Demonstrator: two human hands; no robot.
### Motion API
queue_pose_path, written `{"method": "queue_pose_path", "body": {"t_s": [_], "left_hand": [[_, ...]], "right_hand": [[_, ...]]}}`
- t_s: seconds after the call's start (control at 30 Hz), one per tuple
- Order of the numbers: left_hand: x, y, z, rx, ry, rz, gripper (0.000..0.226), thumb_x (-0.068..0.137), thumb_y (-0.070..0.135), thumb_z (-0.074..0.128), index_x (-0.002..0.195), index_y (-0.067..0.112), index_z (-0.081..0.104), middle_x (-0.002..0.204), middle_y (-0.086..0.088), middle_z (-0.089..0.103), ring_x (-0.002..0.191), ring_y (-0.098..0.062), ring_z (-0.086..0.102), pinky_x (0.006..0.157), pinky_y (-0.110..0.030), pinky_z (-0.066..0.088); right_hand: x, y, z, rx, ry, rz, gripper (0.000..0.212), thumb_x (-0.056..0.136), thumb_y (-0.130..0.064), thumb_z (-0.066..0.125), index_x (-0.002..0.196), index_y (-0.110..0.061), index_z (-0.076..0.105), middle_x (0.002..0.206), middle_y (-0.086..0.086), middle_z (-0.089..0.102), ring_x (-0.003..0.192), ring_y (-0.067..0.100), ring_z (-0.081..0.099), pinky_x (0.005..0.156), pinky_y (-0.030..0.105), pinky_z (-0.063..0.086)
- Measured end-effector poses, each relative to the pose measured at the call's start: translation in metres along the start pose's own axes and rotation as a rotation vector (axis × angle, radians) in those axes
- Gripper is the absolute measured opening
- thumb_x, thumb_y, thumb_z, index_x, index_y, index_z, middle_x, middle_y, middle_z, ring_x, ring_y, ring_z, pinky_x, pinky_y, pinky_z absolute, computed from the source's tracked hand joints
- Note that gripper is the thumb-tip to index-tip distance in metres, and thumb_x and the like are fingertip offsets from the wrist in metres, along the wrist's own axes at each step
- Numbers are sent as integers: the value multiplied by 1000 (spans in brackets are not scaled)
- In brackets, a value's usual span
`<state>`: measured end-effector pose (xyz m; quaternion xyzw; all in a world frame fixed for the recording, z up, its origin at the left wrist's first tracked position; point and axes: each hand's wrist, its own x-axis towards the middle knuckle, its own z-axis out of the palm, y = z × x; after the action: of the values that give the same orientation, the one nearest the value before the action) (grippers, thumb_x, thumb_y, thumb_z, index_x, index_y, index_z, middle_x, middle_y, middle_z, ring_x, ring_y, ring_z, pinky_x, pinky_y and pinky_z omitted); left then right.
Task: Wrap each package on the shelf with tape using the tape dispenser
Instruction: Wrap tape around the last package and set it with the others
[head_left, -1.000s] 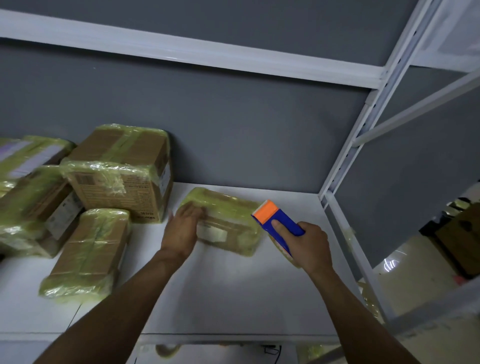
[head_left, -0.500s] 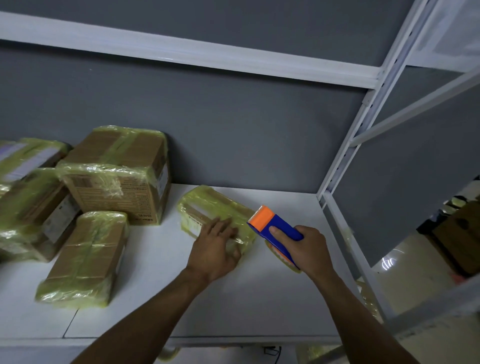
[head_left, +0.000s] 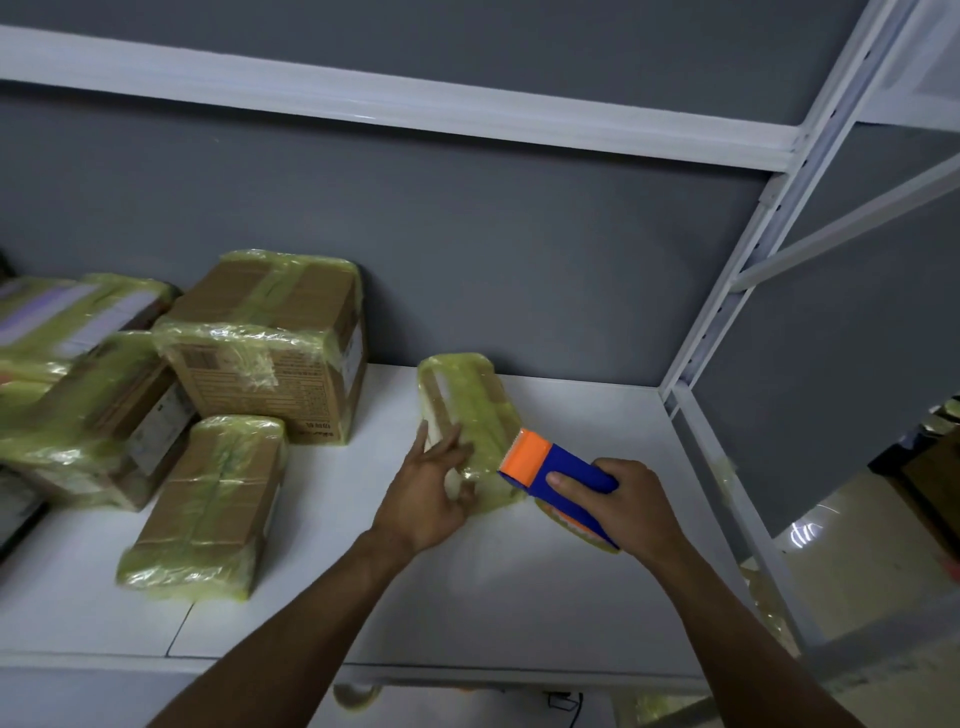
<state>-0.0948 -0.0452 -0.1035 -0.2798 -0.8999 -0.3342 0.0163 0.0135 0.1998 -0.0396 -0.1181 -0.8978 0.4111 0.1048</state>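
A small flat package (head_left: 467, 400) wrapped in yellowish tape lies on the white shelf (head_left: 519, 597), its long side pointing toward the back wall. My left hand (head_left: 421, 499) holds its near left end, fingers on top and thumb at the edge. My right hand (head_left: 623, 504) grips a blue tape dispenser (head_left: 566, 467), index finger along its top. The dispenser's orange head touches the package's near right edge. A roll of yellowish tape shows under the dispenser.
Several taped cardboard boxes stand at the left: a large box (head_left: 270, 348) against the wall, a narrow one (head_left: 208, 499) in front, more stacked at the far left (head_left: 88, 415). A white upright post (head_left: 727, 296) bounds the shelf on the right; an upper shelf beam (head_left: 415, 109) runs overhead.
My left hand has turned the small package from lying crosswise to pointing at the wall, and shifted to its near end. The dispenser has stayed at the package's right side.
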Motion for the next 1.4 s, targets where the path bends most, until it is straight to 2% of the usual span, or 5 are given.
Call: {"method": "queue_pose_path", "body": {"t_s": [0.07,0.2,0.37,1.03,1.4], "left_hand": [[-9,1,-5,-94,52,-64,60,92,23,65,150,28,47,163,17,25,156,-16,-1,119,-30,24],[-27,30,-14,-410,339,-94,31,96,25,65,127,28,69,128,19,65,122,2,55,91,-13,46],[-26,59,-32,-939,42,-397,24,100,34,61,100,17,79,91,-2,74,79,-11,63,67,-27,44],[-33,-2,-42,-713,561,-563,16,96,12,64,84,17,73,90,10,73,87,0,65,76,-19,44],[-18,-11,-7,-863,467,-817,12,96,18,65,104,10,66,99,-1,66,93,-16,61,81,-30,45]], "right_hand": [[-1,-1,4,3,-28,-8,46,77,-60,79,73,-16,67,65,-4,69,62,8,68,58,19,51],[-1,-3,8,30,-96,-27,36,80,-48,83,79,-15,69,74,-3,72,69,11,71,65,29,57],[-3,-10,8,77,-129,-82,28,81,-40,83,78,-19,65,71,-16,68,69,3,69,60,14,49],[14,-26,-5,-233,-119,-151,46,75,-69,76,75,-25,63,66,-7,64,62,12,63,66,36,57],[26,-68,4,-560,-148,-69,58,71,-79,73,89,-26,58,87,-8,69,79,11,67,73,33,61]]}}
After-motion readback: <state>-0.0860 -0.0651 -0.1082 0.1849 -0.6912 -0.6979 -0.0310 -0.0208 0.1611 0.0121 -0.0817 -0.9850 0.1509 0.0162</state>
